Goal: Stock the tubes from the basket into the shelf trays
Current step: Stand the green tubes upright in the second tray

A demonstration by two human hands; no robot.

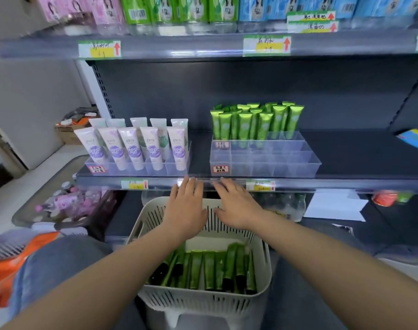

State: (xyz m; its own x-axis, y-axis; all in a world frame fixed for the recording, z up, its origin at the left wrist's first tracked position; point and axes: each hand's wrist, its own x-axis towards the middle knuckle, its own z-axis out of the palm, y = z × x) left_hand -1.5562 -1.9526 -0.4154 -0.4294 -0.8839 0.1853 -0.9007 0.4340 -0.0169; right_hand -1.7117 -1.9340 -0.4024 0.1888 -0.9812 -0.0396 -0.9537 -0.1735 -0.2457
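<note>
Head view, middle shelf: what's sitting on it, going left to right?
Clear tray of white-and-purple tubes → partly filled clear tray with green tubes standing in its back rows → blue packet at the right edge.

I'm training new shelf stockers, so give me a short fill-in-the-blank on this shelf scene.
The tubes lying in the white slotted plastic basket are ____ in colour.
In the right-hand clear plastic tray, upright tubes fill only the ____ rows.
The left hand and right hand both hold ____.
Missing words: green; back; nothing.
</note>
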